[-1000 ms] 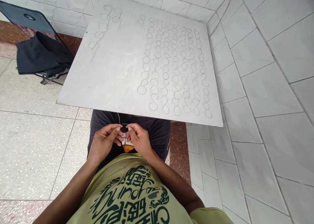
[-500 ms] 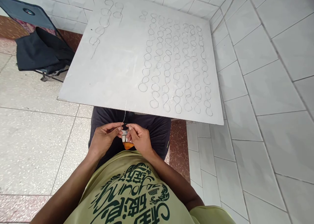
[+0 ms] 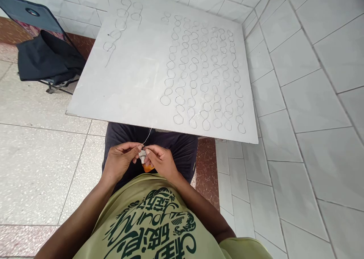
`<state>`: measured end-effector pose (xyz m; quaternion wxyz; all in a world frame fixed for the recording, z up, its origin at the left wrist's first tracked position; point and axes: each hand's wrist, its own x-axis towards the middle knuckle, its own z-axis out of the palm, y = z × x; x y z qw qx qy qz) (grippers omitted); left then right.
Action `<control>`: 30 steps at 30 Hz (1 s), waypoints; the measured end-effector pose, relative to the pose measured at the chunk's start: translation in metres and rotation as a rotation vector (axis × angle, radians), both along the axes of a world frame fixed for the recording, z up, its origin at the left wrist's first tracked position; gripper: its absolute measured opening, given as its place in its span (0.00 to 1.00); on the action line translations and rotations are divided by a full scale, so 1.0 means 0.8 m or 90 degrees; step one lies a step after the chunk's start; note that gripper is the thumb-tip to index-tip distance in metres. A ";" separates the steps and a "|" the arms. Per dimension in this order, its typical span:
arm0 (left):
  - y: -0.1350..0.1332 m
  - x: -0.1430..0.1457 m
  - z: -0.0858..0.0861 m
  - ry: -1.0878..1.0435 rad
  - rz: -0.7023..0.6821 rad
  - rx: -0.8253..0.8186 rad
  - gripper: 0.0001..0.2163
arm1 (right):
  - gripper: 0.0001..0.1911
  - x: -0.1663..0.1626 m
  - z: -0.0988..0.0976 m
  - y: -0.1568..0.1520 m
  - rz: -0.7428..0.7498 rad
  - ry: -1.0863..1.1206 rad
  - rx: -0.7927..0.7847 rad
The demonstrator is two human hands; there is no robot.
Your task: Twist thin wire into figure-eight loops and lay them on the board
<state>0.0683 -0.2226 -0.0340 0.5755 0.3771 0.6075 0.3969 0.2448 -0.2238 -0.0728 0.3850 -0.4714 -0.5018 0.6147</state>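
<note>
Above my lap, my left hand (image 3: 121, 161) pinches a thin piece of wire (image 3: 148, 134) between thumb and fingertips. The loose end of the wire sticks up toward the front edge of a white board (image 3: 133, 85). My right hand (image 3: 162, 162) pinches the same wire close by, the fingertips of both hands almost touching. Exactly how the wire is bent between the fingers is too small to tell. On the board lie rows of curled wire pieces (image 3: 193, 76), shaped like S's and figure eights. Below my fingers shows an orange thing (image 3: 148, 167), partly covered.
Several longer looped wires (image 3: 121, 23) lie at the board's far left. A folding chair (image 3: 21, 9) with dark cloth (image 3: 48, 60) on it stands to the left on the tiled floor (image 3: 36, 168). A tiled wall (image 3: 309, 96) runs close along the right.
The wire's loose end has swung down and to the right, from over the board to its front edge. My right hand has shifted slightly left, closer to my left hand.
</note>
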 end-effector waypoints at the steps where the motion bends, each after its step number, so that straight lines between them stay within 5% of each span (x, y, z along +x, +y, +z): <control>1: 0.000 0.000 0.000 -0.006 -0.009 -0.006 0.13 | 0.16 0.004 0.003 0.003 0.011 0.026 -0.006; 8: 0.004 -0.001 0.005 -0.073 -0.120 -0.061 0.14 | 0.15 0.020 0.001 0.025 0.061 0.169 -0.053; 18: 0.007 -0.017 0.001 -0.122 -0.207 -0.149 0.15 | 0.19 0.021 -0.008 0.017 0.113 0.192 -0.044; 30: 0.056 -0.039 0.016 -0.134 -0.605 -0.214 0.12 | 0.21 0.029 -0.012 0.010 0.246 0.214 -0.124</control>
